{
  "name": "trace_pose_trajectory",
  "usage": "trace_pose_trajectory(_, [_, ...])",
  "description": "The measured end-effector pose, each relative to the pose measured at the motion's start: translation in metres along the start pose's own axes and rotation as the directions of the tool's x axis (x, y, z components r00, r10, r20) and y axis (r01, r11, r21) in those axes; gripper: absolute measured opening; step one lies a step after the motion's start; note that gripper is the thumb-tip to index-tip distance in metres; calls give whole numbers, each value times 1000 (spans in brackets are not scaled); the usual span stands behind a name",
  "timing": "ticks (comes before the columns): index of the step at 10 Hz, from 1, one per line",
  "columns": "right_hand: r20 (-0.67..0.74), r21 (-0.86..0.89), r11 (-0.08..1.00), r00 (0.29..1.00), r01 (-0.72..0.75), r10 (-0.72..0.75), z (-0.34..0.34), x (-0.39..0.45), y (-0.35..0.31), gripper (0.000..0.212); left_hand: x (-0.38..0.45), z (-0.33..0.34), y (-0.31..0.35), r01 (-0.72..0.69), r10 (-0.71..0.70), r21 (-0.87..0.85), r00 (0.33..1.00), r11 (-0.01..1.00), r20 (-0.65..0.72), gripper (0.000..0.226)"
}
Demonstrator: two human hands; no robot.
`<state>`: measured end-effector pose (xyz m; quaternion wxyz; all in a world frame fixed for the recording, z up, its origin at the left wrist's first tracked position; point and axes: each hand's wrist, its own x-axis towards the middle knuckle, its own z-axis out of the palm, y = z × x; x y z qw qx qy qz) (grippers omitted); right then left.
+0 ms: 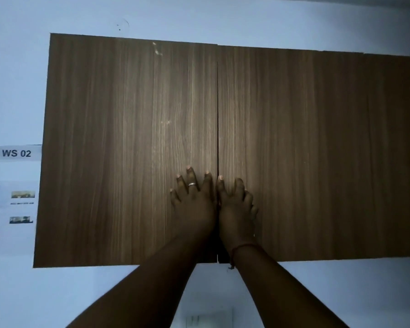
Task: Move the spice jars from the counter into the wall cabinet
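The wall cabinet fills the view with two dark wood-grain doors, the left door (118, 150) and the right door (305, 157), both closed with a thin seam between them. My left hand (193, 202), with a ring on one finger, lies flat on the left door by the seam, fingers spread. My right hand (237, 204) presses flat on the right door just across the seam, a red thread at its wrist. Neither hand holds anything. No spice jars and no counter are in view.
A pale wall surrounds the cabinet. A label reading "WS 02" (16, 153) and printed sheets with small pictures (12, 209) hang on the wall to the left. A pale switch plate (208, 319) shows at the bottom edge between my forearms.
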<state>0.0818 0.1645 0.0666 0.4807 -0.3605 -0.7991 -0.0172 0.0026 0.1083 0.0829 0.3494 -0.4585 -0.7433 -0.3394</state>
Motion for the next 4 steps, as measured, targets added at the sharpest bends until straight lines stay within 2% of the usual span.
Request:
trace_pose_trajectory(1, [119,-1,999,992,38,-38,-18,0,2,90,-10,-17,1,-46,33,66,981,997,193,79])
trace_pose_trajectory(2, [250,66,996,965,64,-78,-41,-3,5,87,-15,-44,3,-73,16,169,949,983,315,76])
trace_pose_trajectory(3, [214,115,985,965,128,-150,-66,-11,1,75,-20,-72,6,-91,16,234,952,968,307,77])
trace_pose_trajectory(4, [81,123,967,969,223,-234,-95,-13,-6,70,-25,-97,18,-114,79,187,980,976,182,68])
